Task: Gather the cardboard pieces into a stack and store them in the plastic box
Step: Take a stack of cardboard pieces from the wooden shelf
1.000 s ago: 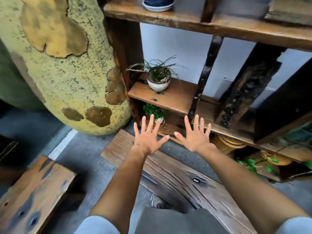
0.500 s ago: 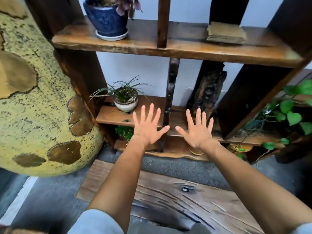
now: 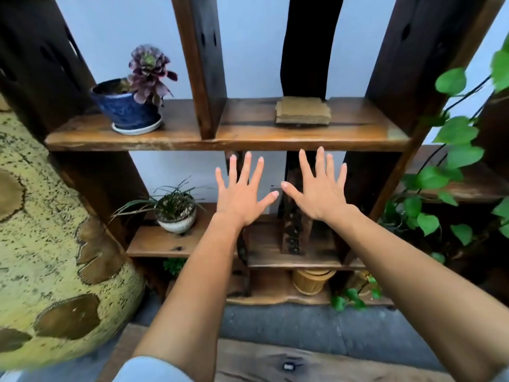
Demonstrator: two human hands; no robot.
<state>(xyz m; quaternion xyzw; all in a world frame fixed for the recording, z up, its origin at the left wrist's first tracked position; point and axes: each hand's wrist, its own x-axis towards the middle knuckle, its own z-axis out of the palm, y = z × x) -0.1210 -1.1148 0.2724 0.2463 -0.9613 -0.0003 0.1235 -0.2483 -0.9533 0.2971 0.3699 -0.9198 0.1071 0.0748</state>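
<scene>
The left hand (image 3: pixel 242 194) and the right hand (image 3: pixel 319 188) are being held out side by side, fingers spread straight, with nothing being grasped. The cardboard pieces (image 3: pixel 303 114) are being borne as a stack by the upper shelf board (image 3: pixel 248 133), at twelve o'clock from the right hand, apart from it.

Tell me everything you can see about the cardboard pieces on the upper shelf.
The cardboard pieces are tan-brown, roughly square sheets with ragged edges. They lie flat in a small, slightly uneven pile, and their number cannot be told. They rest on the upper wooden shelf, in its right bay, just in front of a dark upright. Nothing else touches them: the left hand and right hand are spread open and empty, lower in view.
</scene>
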